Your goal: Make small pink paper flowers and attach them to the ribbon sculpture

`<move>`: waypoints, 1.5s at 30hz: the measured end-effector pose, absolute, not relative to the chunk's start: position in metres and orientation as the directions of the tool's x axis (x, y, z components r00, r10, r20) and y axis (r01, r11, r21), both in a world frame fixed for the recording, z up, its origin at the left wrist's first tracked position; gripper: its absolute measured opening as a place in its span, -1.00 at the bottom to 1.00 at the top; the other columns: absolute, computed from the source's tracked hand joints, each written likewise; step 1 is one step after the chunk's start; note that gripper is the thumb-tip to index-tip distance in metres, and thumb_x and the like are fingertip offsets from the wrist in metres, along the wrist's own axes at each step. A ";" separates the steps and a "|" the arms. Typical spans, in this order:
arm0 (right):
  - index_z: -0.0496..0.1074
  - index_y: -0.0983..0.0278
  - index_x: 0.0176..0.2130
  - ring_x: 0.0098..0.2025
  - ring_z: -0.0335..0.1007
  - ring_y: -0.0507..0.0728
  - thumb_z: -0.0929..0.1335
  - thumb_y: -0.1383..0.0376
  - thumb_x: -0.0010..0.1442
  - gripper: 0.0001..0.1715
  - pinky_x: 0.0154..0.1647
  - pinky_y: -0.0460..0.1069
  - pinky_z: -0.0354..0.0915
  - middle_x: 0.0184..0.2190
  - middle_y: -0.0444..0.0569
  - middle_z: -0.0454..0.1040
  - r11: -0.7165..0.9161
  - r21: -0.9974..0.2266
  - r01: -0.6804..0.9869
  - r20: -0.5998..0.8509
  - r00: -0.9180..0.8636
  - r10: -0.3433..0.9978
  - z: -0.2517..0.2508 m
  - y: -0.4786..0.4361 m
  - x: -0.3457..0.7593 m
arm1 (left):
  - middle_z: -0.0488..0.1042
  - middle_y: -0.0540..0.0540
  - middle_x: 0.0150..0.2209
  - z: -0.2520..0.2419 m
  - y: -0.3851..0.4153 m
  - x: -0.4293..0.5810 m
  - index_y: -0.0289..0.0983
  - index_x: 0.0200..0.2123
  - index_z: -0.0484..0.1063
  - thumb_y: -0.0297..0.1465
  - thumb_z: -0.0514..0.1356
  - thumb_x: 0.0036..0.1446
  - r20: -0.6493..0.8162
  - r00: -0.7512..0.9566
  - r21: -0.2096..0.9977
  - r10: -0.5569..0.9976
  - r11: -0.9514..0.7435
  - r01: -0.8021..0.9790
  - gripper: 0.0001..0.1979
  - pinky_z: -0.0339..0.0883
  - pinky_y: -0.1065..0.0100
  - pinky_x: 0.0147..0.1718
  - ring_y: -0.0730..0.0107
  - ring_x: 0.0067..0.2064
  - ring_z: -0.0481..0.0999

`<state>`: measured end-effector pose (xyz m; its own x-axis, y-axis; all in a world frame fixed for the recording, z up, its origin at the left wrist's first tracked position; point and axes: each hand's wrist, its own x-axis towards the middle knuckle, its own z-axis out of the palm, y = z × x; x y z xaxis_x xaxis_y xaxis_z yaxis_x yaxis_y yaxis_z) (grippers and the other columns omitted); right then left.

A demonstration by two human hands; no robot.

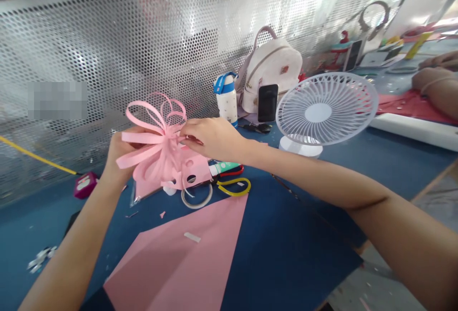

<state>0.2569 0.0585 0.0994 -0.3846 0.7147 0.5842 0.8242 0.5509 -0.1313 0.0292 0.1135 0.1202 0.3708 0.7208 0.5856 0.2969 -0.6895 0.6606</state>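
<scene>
A pink bow of looped paper strips [157, 146] is held up above the table, its loops fanning out to the left and upward. My left hand [119, 151] grips it from behind on the left, its fingers mostly hidden by the loops. On the right side, my right hand [211, 134] pinches the bow near its middle with thumb and fingers. Below the bow lie pink paper with punched holes [196, 165], a roll of tape [198, 204], a green and white tube [224, 168] and yellow-handled scissors [238, 191].
A large pink sheet [179, 263] lies in front. A white fan [322, 110], a phone [267, 103], a bottle [227, 101] and a backpack [275, 67] stand behind. A purple tape measure [85, 185] sits at left. Another person's hands [438, 79] rest at far right.
</scene>
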 end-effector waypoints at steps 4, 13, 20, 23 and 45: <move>0.58 0.28 -0.06 -0.24 0.43 0.06 0.27 0.22 0.46 -0.68 -0.39 -0.02 -0.03 -0.13 -0.05 0.58 0.548 -0.151 0.823 0.587 -0.372 0.719 0.100 0.059 0.258 | 0.71 -0.12 -0.36 0.124 0.116 0.025 -0.25 -0.36 0.72 -0.35 0.45 -0.11 0.613 0.352 0.644 0.708 -0.705 0.296 -0.82 0.48 0.40 -0.45 0.27 -0.34 0.65; 0.57 0.29 -0.05 -0.17 0.45 0.08 0.29 0.25 0.45 -0.71 -0.35 -0.02 0.04 -0.12 -0.04 0.60 0.578 -0.152 0.802 0.609 -0.385 0.694 0.096 0.060 0.253 | 0.73 -0.12 -0.29 0.114 0.114 0.032 -0.26 -0.32 0.72 -0.35 0.42 -0.03 0.665 0.429 0.490 0.612 -0.790 0.369 -0.83 0.53 0.34 -0.33 0.23 -0.27 0.69; 0.57 0.32 0.00 -0.10 0.48 0.11 0.24 0.32 0.47 -0.66 -0.26 -0.01 0.15 -0.06 0.01 0.60 0.593 -0.167 0.788 0.579 -0.408 0.706 0.099 0.056 0.251 | 0.73 -0.10 -0.28 0.110 0.109 0.037 -0.23 -0.31 0.72 -0.36 0.39 0.02 0.678 0.483 0.447 0.554 -0.833 0.328 -0.86 0.55 0.32 -0.29 0.24 -0.30 0.68; 0.57 0.31 0.01 -0.10 0.47 0.11 0.24 0.34 0.46 -0.66 -0.25 -0.01 0.16 -0.09 0.00 0.60 0.599 -0.167 0.783 0.573 -0.417 0.706 0.100 0.055 0.251 | 0.73 -0.10 -0.27 0.109 0.110 0.037 -0.21 -0.35 0.72 -0.37 0.38 0.03 0.685 0.486 0.444 0.543 -0.840 0.311 -0.90 0.57 0.31 -0.28 0.24 -0.29 0.68; 0.52 0.33 -0.05 -0.19 0.44 0.05 0.32 0.26 0.43 -0.77 -0.26 -0.05 0.12 -0.14 -0.04 0.59 0.587 -0.249 0.771 0.652 -0.315 0.690 0.104 0.062 0.262 | 0.71 -0.14 -0.34 0.099 0.130 0.030 -0.31 -0.33 0.69 -0.33 0.46 -0.19 0.546 0.342 0.683 0.765 -0.643 0.347 -0.72 0.46 0.33 -0.38 0.21 -0.34 0.62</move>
<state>0.2617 0.0616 0.1040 -0.3146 0.6902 0.6517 0.7705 0.5866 -0.2493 0.0303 0.1301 0.0990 0.3417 0.7649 0.5461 0.3469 -0.6427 0.6831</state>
